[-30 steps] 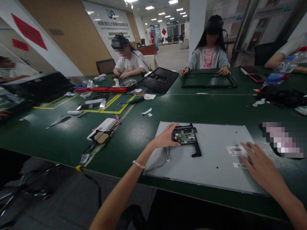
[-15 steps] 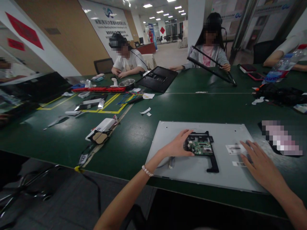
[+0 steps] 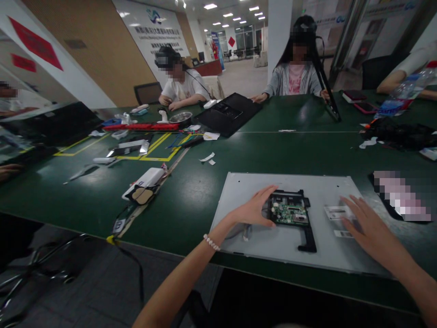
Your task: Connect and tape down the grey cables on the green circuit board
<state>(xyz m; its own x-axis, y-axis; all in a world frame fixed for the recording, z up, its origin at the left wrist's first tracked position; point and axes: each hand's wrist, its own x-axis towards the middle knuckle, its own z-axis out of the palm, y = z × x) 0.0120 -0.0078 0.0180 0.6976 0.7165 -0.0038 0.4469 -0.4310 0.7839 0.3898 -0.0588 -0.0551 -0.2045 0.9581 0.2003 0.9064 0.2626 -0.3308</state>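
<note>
A flat grey display panel [image 3: 254, 182] lies on the table in front of me. On its middle sits a black bracket [image 3: 310, 237] holding a green circuit board [image 3: 288, 212]. My left hand [image 3: 256, 207] is at the left side of the board, thumb and fingers apart in a C shape; whether it touches the bracket is unclear. A thin cable [image 3: 246, 232] lies on the panel below that hand. Over the panel's right part, beside two white labels [image 3: 337, 212], my right hand [image 3: 370, 225] is stretched out with fingers spread, holding nothing.
A phone [image 3: 401, 198] lies right of the panel. Left on the green table [image 3: 191, 200] are a white taped device [image 3: 145, 184] with a cable and paper scraps [image 3: 207, 158]. Across sit two people, near a black panel [image 3: 228, 114] and an upright black frame [image 3: 327, 91].
The grey panel and its circuit board have shifted slightly right, and both hands have moved a little right. Across the table, a person has swung the black frame more upright and moved the black panel slightly.
</note>
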